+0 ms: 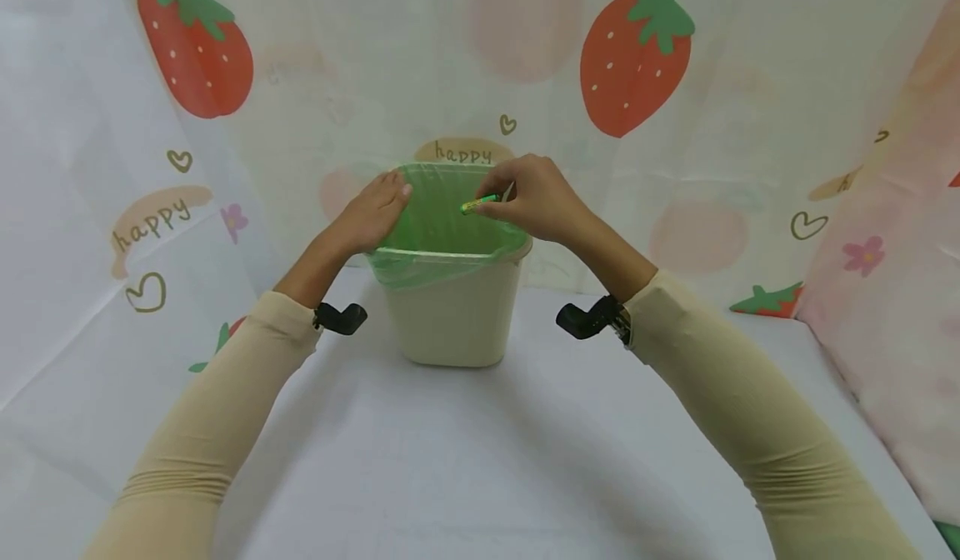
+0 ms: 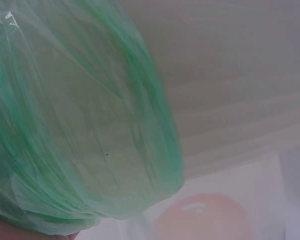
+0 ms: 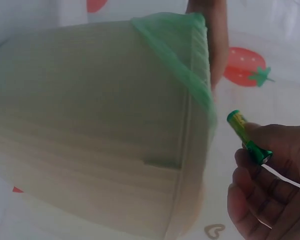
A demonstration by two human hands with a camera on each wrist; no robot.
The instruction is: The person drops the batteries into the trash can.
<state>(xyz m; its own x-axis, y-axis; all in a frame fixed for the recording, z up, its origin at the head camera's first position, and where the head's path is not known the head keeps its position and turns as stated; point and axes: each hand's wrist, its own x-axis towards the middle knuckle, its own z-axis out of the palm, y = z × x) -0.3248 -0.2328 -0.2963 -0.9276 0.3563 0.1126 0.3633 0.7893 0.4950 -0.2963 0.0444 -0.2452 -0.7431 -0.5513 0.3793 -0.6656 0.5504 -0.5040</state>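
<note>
A pale bin (image 1: 453,318) stands upright on the white surface, a thin green plastic bag (image 1: 438,210) lining it and folded over part of its rim. Between thumb and fingers, my right hand (image 1: 536,197) pinches a small green and yellow battery (image 1: 478,204) above the bin's opening, near the right rim. The battery (image 3: 247,135) shows clearly in the right wrist view, tilted. My left hand (image 1: 375,214) rests on the left rim over the bag, fingers pointing away from me. Only a sliver of it appears under the bag (image 2: 150,130) in the left wrist view.
Behind the bin hangs a white cloth (image 1: 360,68) printed with strawberries, hearts and the word happy. A white-covered table (image 1: 450,460) stretches in front of the bin. Another printed cloth (image 1: 892,335) lines the right side. Black wrist cameras (image 1: 341,318) sit at both cuffs.
</note>
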